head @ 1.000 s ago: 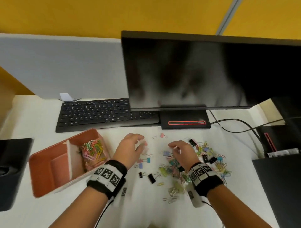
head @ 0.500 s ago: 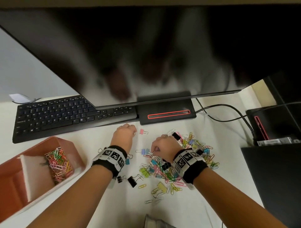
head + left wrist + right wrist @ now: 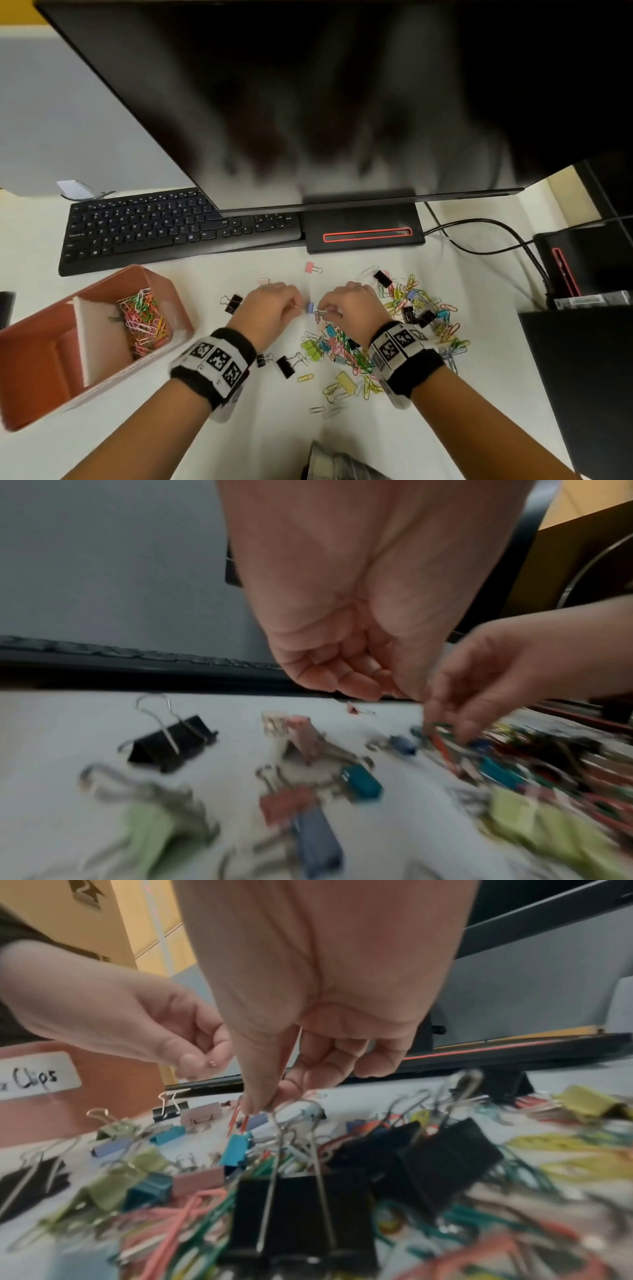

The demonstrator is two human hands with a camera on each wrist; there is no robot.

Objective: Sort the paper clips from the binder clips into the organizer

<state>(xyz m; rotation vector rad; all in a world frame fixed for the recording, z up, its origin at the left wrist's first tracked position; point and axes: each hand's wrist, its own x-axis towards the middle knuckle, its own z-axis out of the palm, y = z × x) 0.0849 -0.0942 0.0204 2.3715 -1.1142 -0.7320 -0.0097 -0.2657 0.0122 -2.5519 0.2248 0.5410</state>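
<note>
Broadly, the white bench [image 3: 267, 428] carries a terracotta plastic organizer [image 3: 41, 346] at the left, its far compartment already holding coloured wire paper clips [image 3: 144, 320]; the other compartment looks empty. Right of it lies the mixed heap of clips [image 3: 387, 329]. The right hand [image 3: 352, 308] pinches a red wire paper clip [image 3: 240, 1121] at the heap's left edge; lifting straight up should free it from the neighbouring blue binder clip [image 3: 236, 1148]. The left hand [image 3: 270, 308] hovers with fingers curled; whether it holds anything I cannot tell.
</note>
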